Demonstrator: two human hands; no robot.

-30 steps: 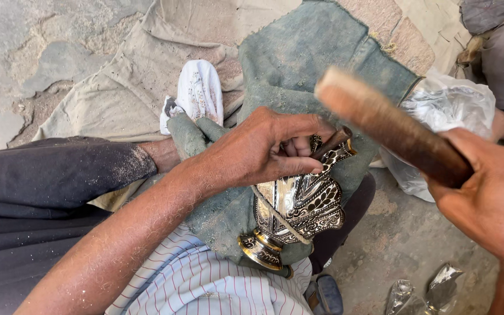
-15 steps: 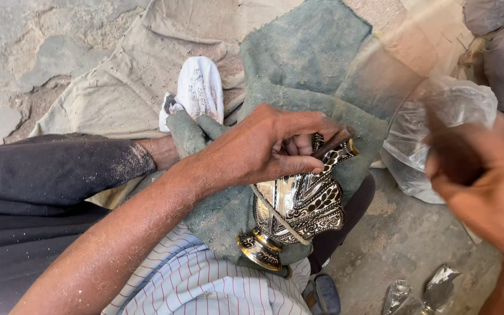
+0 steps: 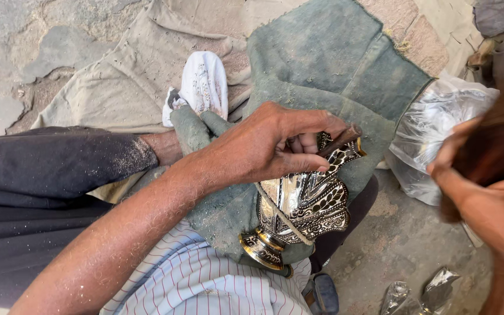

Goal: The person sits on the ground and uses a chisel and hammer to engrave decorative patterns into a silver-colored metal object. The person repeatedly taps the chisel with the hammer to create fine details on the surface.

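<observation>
An ornate silver and black metal vase (image 3: 304, 216) with a brass foot lies on a green cloth (image 3: 322, 64) across my lap. My left hand (image 3: 263, 146) rests on the vase's upper end, pinching a short dark punch (image 3: 340, 139) whose tip touches the metal. At the right edge, apart from the vase, my right hand (image 3: 485, 198) is close to the camera and blurred. It grips a brown wooden mallet (image 3: 500, 134) that shows only as a smear.
A clear plastic bag (image 3: 438, 128) lies right of the green cloth. A white embroidered cloth (image 3: 205, 81) and a beige sheet (image 3: 123, 81) cover the stone ground behind. Small shiny metal pieces (image 3: 418, 294) lie at the bottom right. Another person's clothing (image 3: 500, 14) shows at the top right.
The right hand with the wooden mallet has swung from a clear raised position to a blurred one nearer the camera. The left hand, punch and vase have stayed put.
</observation>
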